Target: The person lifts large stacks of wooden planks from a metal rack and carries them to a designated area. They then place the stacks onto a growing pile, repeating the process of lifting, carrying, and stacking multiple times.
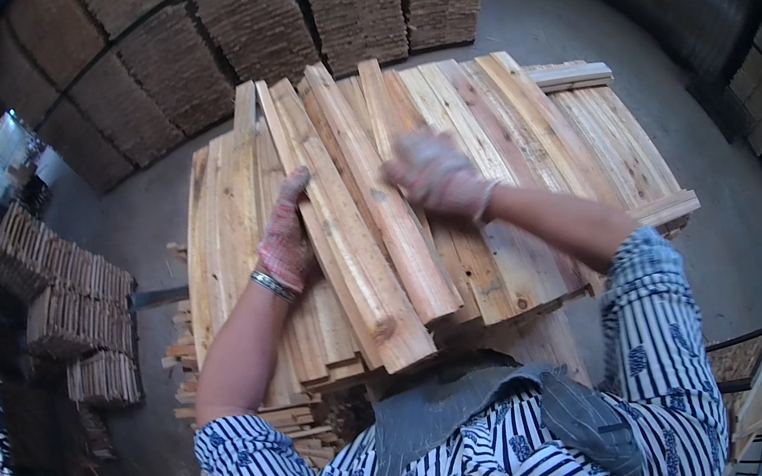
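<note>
Two loose wooden boards lie slanted on top of a wide stack of boards [509, 168]. My left hand [284, 238], in a white and reddish knit glove, grips the left edge of the nearer-left board [355, 252]. Its thumb points away along the edge, while the other fingers are mostly hidden. My right hand [439, 174], gloved the same way, is beside the right edge of the second board [387, 212]. Motion blurs its fingers, so their grip cannot be made out. Knots and darker streaks mark several boards.
Tall blocks of stacked timber [258, 28] stand at the back. Smaller board piles [71, 297] stand on the left. Short crosswise battens [570, 76] lie at the stack's right end. A grey concrete floor [737, 221] runs round it, and a wooden-sided bin [759, 387] stands at lower right.
</note>
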The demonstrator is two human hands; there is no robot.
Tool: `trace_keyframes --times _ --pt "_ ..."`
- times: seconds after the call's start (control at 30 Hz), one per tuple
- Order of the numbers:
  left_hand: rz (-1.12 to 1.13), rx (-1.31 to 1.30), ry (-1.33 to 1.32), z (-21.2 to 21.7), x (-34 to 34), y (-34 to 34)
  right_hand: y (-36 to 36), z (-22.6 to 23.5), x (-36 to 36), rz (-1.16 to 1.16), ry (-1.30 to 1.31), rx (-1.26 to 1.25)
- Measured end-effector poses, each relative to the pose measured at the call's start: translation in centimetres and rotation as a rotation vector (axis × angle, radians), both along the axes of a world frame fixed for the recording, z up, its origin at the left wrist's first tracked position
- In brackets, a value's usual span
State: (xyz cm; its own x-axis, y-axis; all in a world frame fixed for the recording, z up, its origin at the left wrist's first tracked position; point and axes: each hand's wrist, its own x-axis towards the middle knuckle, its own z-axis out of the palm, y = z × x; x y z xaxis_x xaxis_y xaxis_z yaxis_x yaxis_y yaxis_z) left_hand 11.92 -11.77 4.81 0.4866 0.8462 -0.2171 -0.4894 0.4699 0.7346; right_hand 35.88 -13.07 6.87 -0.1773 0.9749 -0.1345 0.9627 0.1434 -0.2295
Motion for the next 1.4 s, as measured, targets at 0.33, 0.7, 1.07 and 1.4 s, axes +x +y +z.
trace_keyframes --times 0.33,0.7,1.07,1.4 --pt "-0.126 0.179 0.004 -0.2 -1.5 0.2 -3.2 2.9 -6.8 -0.207 1.339 0.035" --pt "0.067 1.027 -0.152 14.1 2.7 -1.2 -5.4 13.2 -3.5 0.381 1.087 1.020" --pt "0.119 0.921 0.074 9.5 3.9 -2.9 -6.0 2.8 -1.2 0.326 1.129 0.978" --pt "-0.076 0.577 -0.070 13.1 7.1 -0.2 -6.4 10.1 2.3 0.259 1.393 0.530"
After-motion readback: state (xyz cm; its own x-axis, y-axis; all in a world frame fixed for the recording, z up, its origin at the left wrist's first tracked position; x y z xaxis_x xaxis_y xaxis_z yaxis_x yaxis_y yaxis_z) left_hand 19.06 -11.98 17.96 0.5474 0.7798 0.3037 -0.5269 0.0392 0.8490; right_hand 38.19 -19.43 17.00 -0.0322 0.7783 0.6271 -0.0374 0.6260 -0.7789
